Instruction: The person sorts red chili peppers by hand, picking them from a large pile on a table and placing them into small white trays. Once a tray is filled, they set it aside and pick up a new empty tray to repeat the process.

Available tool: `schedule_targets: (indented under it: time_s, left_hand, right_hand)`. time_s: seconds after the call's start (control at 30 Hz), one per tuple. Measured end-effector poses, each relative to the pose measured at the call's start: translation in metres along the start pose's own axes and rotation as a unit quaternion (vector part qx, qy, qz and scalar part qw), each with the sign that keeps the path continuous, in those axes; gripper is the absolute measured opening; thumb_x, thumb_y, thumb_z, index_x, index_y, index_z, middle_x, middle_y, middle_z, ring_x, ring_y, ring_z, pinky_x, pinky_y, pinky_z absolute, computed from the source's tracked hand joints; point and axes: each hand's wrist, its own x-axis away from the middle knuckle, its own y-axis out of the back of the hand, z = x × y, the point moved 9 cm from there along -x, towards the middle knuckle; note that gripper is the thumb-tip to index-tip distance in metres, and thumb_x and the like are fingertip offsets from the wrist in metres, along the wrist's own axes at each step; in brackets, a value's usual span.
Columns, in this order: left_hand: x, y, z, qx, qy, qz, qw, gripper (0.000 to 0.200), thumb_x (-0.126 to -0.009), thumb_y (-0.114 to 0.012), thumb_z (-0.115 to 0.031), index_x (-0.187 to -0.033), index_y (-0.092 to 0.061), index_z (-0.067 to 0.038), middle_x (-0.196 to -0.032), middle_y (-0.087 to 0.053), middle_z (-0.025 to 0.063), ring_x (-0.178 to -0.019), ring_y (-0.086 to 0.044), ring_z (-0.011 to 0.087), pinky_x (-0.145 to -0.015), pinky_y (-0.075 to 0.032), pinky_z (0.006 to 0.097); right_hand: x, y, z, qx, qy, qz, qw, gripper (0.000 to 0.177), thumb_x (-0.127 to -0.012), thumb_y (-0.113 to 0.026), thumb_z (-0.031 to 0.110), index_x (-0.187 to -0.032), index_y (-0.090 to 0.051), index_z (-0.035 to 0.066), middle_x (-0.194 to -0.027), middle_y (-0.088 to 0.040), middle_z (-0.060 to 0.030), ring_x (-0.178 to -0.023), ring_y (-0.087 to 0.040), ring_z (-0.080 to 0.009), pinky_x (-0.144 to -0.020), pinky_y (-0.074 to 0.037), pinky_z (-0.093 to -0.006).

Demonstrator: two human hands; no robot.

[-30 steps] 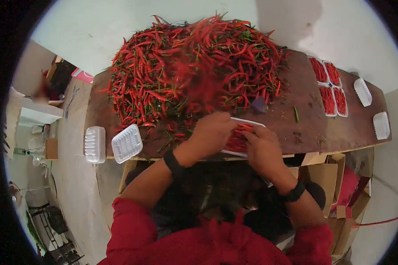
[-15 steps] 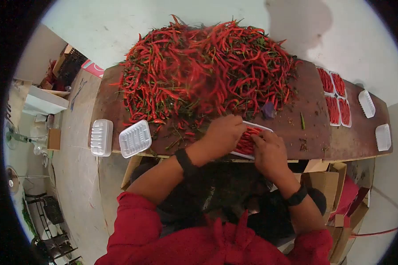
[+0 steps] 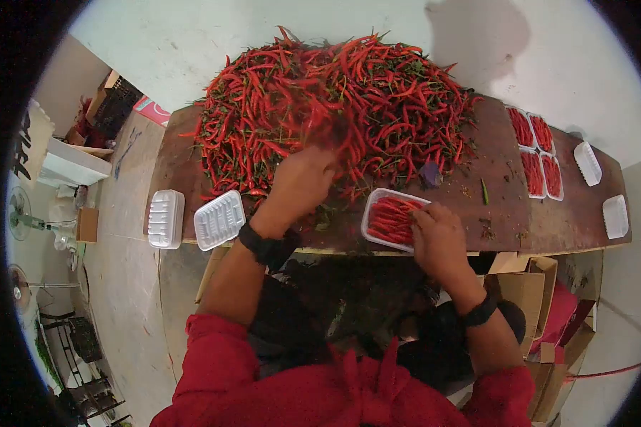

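Observation:
My left hand (image 3: pixel 303 183) is at the front of a large heap of red chili peppers (image 3: pixel 256 110). Its fingers are curled together, and whatever they may hold is hidden behind them. On the right, a white plastic tray (image 3: pixel 370 233) sits at the table's front edge, filled with chili peppers lying side by side. My right hand (image 3: pixel 440 242) is over the tray's right end, thumb and fingers pinched on the chili peppers (image 3: pixel 392 219) there.
A stack of white trays (image 3: pixel 165 219) and a single tray (image 3: pixel 219 219) stand at the table's left front. Several filled trays (image 3: pixel 533 172) are grouped at the right, near two other white trays (image 3: pixel 615 217). A green chili (image 3: pixel 485 191) and a purple scrap (image 3: pixel 430 174) lie on the table.
My left hand has moved from the tray up and left to the heap. My right hand stays at the tray, whose left side is now uncovered.

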Motion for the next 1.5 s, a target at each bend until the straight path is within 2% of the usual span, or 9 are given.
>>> schedule_targets:
  time_s: [0.5,0.7,0.8,0.9,1.07,1.17,1.23,1.33,1.5]
  left_hand:
    - [0.022,-0.049,-0.017,-0.064,0.025,0.148,0.987,0.018,-0.073,-0.059,-0.013,-0.089,-0.060,-0.006,-0.090,-0.057,0.0133,-0.084,-0.060,0.0335,-0.070,-0.050,0.0444]
    - [0.023,-0.033,-0.016,-0.034,0.028,0.141,0.989,0.020,-0.073,-0.060,-0.013,-0.091,-0.058,-0.005,-0.096,-0.057,0.0133,-0.085,-0.059,0.0351,-0.071,-0.049,0.0449]
    - [0.022,-0.005,-0.014,0.009,0.023,0.062,0.998,0.020,-0.074,-0.062,-0.016,-0.089,-0.057,-0.004,-0.094,-0.058,0.0150,-0.086,-0.059,0.0366,-0.072,-0.048,0.0451]
    - [0.025,0.004,-0.009,0.039,0.063,0.088,0.993,0.023,-0.074,-0.064,-0.018,-0.090,-0.057,-0.003,-0.092,-0.060,0.0173,-0.087,-0.059,0.0367,-0.072,-0.047,0.0447]
    - [0.040,-0.008,-0.039,0.123,0.013,0.168,0.978,0.024,-0.075,-0.065,-0.016,-0.095,-0.058,-0.006,-0.094,-0.062,0.0161,-0.086,-0.060,0.0345,-0.072,-0.048,0.0431]
    - [0.058,-0.023,-0.072,0.139,-0.089,0.186,0.969,0.021,-0.077,-0.064,-0.016,-0.095,-0.059,-0.006,-0.092,-0.062,0.0143,-0.085,-0.060,0.0345,-0.071,-0.049,0.0428]
    - [0.065,-0.026,-0.086,0.149,-0.096,0.209,0.962,0.021,-0.077,-0.064,-0.016,-0.095,-0.059,-0.007,-0.091,-0.062,0.0142,-0.084,-0.060,0.0349,-0.071,-0.048,0.0430]
    - [0.072,-0.029,-0.094,0.167,-0.109,0.230,0.953,0.020,-0.077,-0.064,-0.015,-0.095,-0.059,-0.007,-0.088,-0.061,0.0141,-0.084,-0.059,0.0360,-0.071,-0.048,0.0436]
    - [0.076,-0.034,-0.089,0.187,-0.115,0.230,0.948,0.018,-0.077,-0.063,-0.012,-0.094,-0.059,-0.006,-0.087,-0.061,0.0151,-0.084,-0.059,0.0363,-0.072,-0.048,0.0432]
  right_hand:
    - [-0.002,0.007,0.001,0.013,-0.022,0.007,1.000,0.019,-0.075,-0.060,0.009,-0.093,-0.063,0.004,-0.090,-0.058,-0.0138,-0.086,-0.056,-0.0328,-0.076,-0.044,-0.0437]
    - [-0.004,0.007,0.003,0.004,-0.014,-0.002,1.000,0.019,-0.076,-0.059,0.013,-0.093,-0.063,0.006,-0.088,-0.058,-0.0140,-0.086,-0.056,-0.0329,-0.076,-0.044,-0.0454]
    - [-0.004,0.009,0.009,-0.004,-0.010,0.007,1.000,0.022,-0.075,-0.060,0.013,-0.095,-0.063,0.006,-0.089,-0.059,-0.0133,-0.087,-0.056,-0.0330,-0.076,-0.044,-0.0449]
    - [-0.006,0.013,0.018,-0.026,-0.003,0.001,1.000,0.025,-0.073,-0.063,0.011,-0.098,-0.063,0.006,-0.092,-0.059,-0.0131,-0.088,-0.056,-0.0328,-0.077,-0.044,-0.0431]
    - [-0.002,0.020,0.032,-0.050,0.032,-0.058,0.997,0.030,-0.072,-0.066,0.008,-0.101,-0.063,0.006,-0.097,-0.059,-0.0139,-0.090,-0.057,-0.0330,-0.078,-0.045,-0.0417]
    - [0.000,0.014,0.042,-0.119,0.057,-0.030,0.991,0.030,-0.071,-0.066,0.007,-0.101,-0.064,0.006,-0.093,-0.060,-0.0141,-0.088,-0.057,-0.0339,-0.077,-0.045,-0.0420]
    - [0.007,-0.011,0.047,-0.104,0.065,0.084,0.989,0.028,-0.070,-0.066,0.008,-0.098,-0.065,0.006,-0.087,-0.061,-0.0144,-0.083,-0.058,-0.0341,-0.074,-0.046,-0.0418]
    - [0.017,-0.026,0.047,-0.104,0.056,0.148,0.982,0.025,-0.070,-0.066,0.010,-0.095,-0.065,0.005,-0.083,-0.061,-0.0149,-0.080,-0.059,-0.0338,-0.072,-0.047,-0.0412]
    - [0.021,-0.020,0.042,-0.147,0.030,0.139,0.979,0.018,-0.073,-0.064,0.011,-0.090,-0.066,0.004,-0.082,-0.061,-0.0155,-0.079,-0.059,-0.0341,-0.070,-0.047,-0.0411]
